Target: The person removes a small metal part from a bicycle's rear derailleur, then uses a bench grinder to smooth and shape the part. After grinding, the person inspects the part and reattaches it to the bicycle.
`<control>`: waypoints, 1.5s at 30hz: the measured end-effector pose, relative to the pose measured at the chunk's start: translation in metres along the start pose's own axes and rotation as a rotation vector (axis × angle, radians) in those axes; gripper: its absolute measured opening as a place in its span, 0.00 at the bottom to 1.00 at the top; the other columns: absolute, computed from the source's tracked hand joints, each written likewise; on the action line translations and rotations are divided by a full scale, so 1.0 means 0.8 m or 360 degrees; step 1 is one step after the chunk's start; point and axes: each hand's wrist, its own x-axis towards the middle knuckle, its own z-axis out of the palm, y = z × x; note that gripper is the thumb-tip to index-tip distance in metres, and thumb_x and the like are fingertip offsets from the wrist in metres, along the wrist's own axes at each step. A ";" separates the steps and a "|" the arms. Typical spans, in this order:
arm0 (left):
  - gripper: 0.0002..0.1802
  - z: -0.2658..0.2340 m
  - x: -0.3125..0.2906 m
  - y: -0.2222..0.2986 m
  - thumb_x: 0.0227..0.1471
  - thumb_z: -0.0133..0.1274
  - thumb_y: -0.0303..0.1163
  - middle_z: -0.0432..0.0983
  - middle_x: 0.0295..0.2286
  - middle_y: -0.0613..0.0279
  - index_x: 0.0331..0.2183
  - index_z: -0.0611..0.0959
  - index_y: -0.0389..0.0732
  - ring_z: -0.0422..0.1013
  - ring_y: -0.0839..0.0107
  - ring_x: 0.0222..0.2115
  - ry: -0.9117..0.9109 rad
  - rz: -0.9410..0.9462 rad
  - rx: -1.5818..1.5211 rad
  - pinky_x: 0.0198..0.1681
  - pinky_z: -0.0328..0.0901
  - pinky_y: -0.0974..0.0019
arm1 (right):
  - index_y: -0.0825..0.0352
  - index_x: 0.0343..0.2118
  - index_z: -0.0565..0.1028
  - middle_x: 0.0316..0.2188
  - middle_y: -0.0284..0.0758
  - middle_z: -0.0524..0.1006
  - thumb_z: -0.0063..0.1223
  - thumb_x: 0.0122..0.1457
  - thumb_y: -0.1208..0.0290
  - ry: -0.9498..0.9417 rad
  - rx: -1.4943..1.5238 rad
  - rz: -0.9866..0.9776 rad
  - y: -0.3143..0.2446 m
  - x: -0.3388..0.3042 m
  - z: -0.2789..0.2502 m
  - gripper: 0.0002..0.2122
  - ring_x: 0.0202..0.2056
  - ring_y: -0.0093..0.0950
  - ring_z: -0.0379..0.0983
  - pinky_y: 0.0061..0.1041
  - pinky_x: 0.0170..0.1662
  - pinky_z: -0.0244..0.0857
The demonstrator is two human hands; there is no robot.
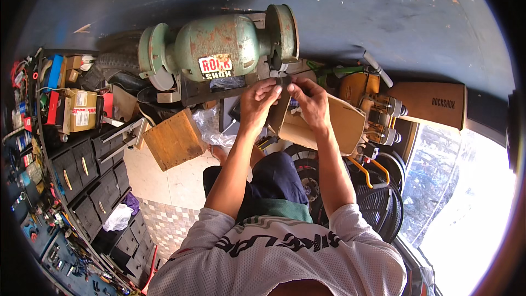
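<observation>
Wall [350, 11] beyond, hands [259, 100] [311, 104] apparently pinch a dark piece [284, 83].

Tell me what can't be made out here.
Anything between the left hand and right hand: head view, covered by the hands, too small.
Cardboard box's contents: head view, partly behind the right hand.
Green bench grinder's wheels: head view, mostly behind guards.
Tools at far left: head view, too small.

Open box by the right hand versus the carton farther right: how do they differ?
The open box shows its inside; the carton shows a printed face. The box is paler tan, the carton darker brown. The right hand overlaps the box in view; the carton lies clear of it. Both look like cardboard.
</observation>
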 end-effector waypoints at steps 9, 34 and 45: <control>0.24 -0.004 -0.058 0.044 0.55 0.60 0.20 0.78 0.40 0.57 0.53 0.75 0.32 0.74 0.73 0.41 -0.0420 0.0370 0.0024 0.46 0.70 0.67 | 0.67 0.50 0.78 0.35 0.32 0.78 0.69 0.53 0.64 -0.0109 -0.0202 -0.0557 -0.045 -0.059 -0.015 0.22 0.36 0.26 0.74 0.25 0.46 0.67; 0.17 0.003 0.000 0.013 0.55 0.65 0.34 0.81 0.34 0.62 0.43 0.81 0.35 0.77 0.74 0.32 -0.0022 0.0062 0.0049 0.36 0.71 0.71 | 0.72 0.49 0.77 0.41 0.48 0.81 0.62 0.60 0.58 -0.0063 -0.0508 -0.0226 -0.032 -0.005 -0.012 0.22 0.45 0.39 0.78 0.33 0.50 0.69; 0.15 0.010 0.012 0.006 0.56 0.63 0.31 0.82 0.35 0.61 0.43 0.82 0.35 0.77 0.74 0.32 0.0000 0.0075 -0.0038 0.36 0.70 0.70 | 0.72 0.50 0.77 0.42 0.50 0.81 0.60 0.61 0.56 -0.0119 -0.0485 -0.0214 -0.031 0.013 -0.017 0.23 0.46 0.40 0.78 0.34 0.50 0.69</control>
